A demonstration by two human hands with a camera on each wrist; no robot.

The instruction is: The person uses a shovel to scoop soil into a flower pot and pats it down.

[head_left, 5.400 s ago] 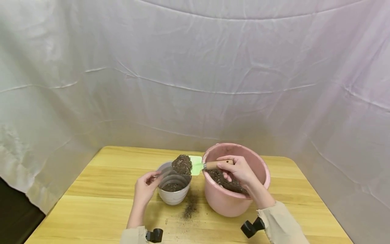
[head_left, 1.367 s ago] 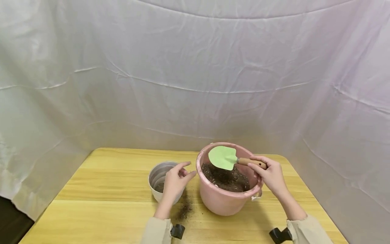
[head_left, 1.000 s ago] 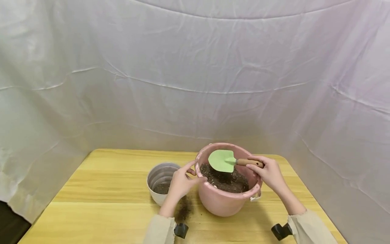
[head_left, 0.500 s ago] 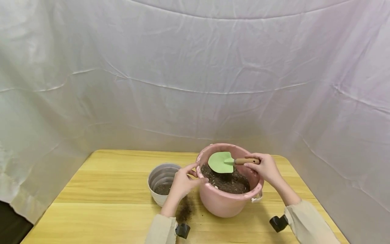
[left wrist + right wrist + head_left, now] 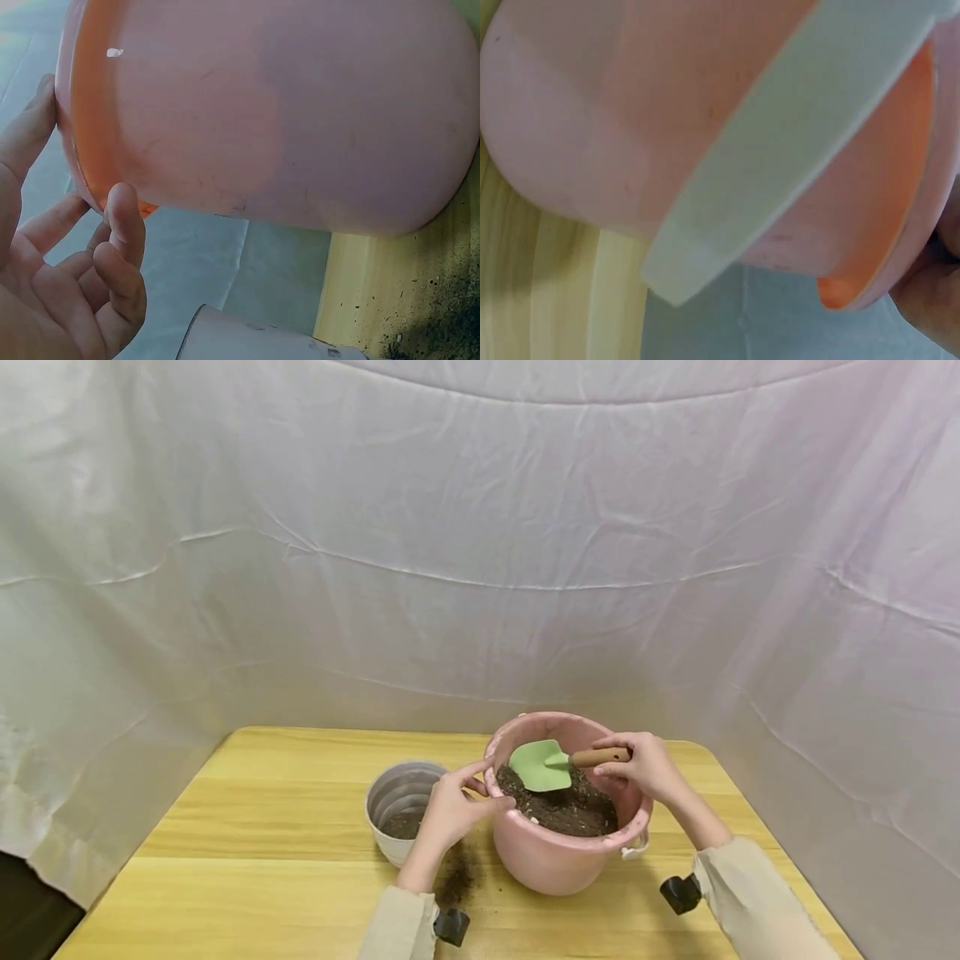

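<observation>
The right hand (image 5: pixel 643 768) is gripping the green trowel (image 5: pixel 537 765) over the pink bucket (image 5: pixel 570 860). The left hand (image 5: pixel 452 810) is touching the bucket's left rim, fingers relaxed.

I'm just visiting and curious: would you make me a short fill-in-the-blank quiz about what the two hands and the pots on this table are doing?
1. The right hand holds a small trowel with a wooden handle and a ____ blade.
2. The blade is over the soil in the big ____ plastic bucket.
3. The left hand touches the bucket's ____.
4. Spilled soil lies on the ____ table.

Missing words: green; pink; rim; wooden
</observation>
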